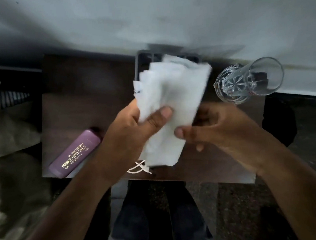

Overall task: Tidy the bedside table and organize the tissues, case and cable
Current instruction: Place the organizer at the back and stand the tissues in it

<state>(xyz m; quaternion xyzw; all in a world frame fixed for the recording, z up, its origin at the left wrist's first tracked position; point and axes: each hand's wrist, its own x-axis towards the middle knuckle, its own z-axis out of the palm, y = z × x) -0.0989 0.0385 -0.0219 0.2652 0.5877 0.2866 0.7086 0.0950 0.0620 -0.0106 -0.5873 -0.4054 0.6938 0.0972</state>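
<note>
The left hand pinches a stack of white tissues under its thumb; the right hand, just beside, grips the stack's other edge. To square them well, tap edges level before lowering into the dark holder beyond the hands. Tissues look soft and limp. Left of the left hand lies a smooth purple case; below it, a white cable. A ribbed glass lies on the worktop.

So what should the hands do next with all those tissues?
Probably lower the tissues into the dark holder just behind them. Both the left hand and right hand already grip the stack, and the holder looks open.
</note>
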